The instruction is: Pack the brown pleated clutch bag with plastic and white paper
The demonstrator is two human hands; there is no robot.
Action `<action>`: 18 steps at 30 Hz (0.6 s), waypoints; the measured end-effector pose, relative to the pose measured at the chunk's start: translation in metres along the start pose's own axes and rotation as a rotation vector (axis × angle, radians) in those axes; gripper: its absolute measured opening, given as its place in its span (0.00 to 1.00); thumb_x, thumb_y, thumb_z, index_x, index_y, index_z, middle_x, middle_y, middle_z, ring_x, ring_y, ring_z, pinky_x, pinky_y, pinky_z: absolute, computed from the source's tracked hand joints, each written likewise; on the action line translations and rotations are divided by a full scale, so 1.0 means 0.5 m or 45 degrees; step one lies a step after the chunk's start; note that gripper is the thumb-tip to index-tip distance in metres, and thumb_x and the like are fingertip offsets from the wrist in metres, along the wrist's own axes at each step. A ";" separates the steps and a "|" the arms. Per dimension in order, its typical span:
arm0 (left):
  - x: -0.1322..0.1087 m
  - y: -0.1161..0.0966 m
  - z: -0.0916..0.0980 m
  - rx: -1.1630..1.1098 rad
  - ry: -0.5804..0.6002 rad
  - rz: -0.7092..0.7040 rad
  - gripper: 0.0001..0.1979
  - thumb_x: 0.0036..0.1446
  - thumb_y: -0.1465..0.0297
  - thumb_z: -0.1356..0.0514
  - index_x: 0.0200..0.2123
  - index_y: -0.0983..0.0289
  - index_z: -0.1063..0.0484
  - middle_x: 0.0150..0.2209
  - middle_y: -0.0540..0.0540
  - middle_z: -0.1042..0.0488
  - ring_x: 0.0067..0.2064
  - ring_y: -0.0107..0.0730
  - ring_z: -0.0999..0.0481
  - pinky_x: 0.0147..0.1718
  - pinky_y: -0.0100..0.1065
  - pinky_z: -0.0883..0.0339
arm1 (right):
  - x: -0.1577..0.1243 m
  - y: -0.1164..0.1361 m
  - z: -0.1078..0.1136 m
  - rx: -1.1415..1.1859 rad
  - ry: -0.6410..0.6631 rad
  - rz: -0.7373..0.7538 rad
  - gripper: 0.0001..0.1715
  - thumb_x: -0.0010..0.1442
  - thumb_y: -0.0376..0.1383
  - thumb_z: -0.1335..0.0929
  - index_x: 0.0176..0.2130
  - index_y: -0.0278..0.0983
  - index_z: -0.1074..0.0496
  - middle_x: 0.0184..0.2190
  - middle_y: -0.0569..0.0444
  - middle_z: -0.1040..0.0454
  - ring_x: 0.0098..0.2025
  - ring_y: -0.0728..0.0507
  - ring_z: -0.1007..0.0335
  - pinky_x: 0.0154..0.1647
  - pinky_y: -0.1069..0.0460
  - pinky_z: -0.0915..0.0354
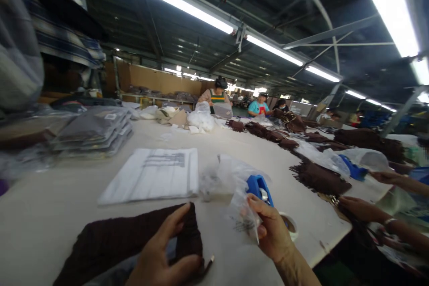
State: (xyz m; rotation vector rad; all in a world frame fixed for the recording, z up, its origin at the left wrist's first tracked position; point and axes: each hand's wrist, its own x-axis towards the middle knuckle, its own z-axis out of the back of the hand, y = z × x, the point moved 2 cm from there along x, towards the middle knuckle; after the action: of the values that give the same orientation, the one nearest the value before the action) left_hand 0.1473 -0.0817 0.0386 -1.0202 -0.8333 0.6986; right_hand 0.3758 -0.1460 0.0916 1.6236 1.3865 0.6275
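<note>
evidently the pale table (47,214) bears the work: a bundle of dark brown cloth (107,239) lies at its near side, low in view, with a white printed stack (134,183) just beyond. the left hand (161,250) spreads thumb and fingers apart over the cloth's right end; whether every fingertip touches, i cannot tell. the right hand (271,228) pinches a translucent plastic bag (241,219) between thumb and fingers, near the blue tape dispenser (256,183). to do this well, i would press lightly with the left so the folds lie flat, and grip the thin film by its edge, well away from the dispenser
</note>
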 end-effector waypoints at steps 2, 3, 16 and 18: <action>0.022 -0.038 -0.030 -0.391 0.177 0.130 0.46 0.34 0.59 0.30 0.58 0.60 0.42 0.53 0.59 0.32 0.50 0.47 0.30 0.47 0.41 0.33 | -0.013 -0.031 -0.033 0.074 0.093 -0.127 0.17 0.38 0.41 0.26 0.25 0.36 0.33 0.13 0.66 0.40 0.10 0.61 0.64 0.10 0.62 0.63; 0.029 -0.053 -0.042 -0.564 0.274 0.250 0.42 0.32 0.60 0.30 0.53 0.63 0.37 0.47 0.59 0.28 0.45 0.44 0.27 0.43 0.38 0.33 | -0.018 -0.045 -0.046 0.072 0.130 -0.160 0.17 0.39 0.41 0.26 0.25 0.36 0.33 0.12 0.66 0.42 0.10 0.61 0.64 0.10 0.61 0.63; -0.028 -0.034 0.152 -0.049 0.334 0.722 0.10 0.34 0.68 0.39 0.24 0.67 0.29 0.20 0.47 0.32 0.24 0.26 0.35 0.23 0.26 0.44 | 0.010 -0.186 -0.146 -0.514 0.327 -0.217 0.18 0.43 0.44 0.26 0.25 0.36 0.34 0.18 0.60 0.34 0.20 0.52 0.41 0.22 0.56 0.45; -0.010 -0.029 0.197 0.033 0.241 0.711 0.12 0.35 0.68 0.39 0.27 0.67 0.29 0.22 0.47 0.31 0.24 0.28 0.34 0.24 0.27 0.42 | 0.033 -0.199 -0.172 -0.558 0.308 -0.193 0.18 0.43 0.45 0.28 0.24 0.36 0.35 0.17 0.60 0.35 0.19 0.53 0.42 0.20 0.57 0.47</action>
State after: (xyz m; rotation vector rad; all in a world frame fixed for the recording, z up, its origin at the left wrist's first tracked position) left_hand 0.0624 -0.0476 0.0783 -1.2882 -0.3683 1.0597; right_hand 0.2583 -0.1063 0.0446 1.1124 1.4069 0.9837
